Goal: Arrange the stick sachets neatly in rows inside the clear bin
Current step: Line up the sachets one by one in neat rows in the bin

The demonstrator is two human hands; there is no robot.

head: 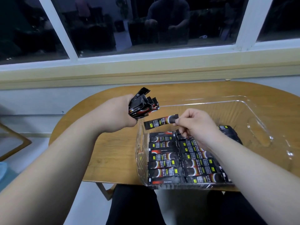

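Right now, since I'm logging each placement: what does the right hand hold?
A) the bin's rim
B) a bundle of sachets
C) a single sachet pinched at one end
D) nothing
C: the right hand pinches a single sachet by its end over the clear bin, while the left hand grips the bundle.

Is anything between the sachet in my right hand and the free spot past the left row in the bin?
Nothing visible. The sachet, pinched by the right hand, hangs above the bare floor of the open bin beyond the left row. The left hand with its bundle is off to the left.
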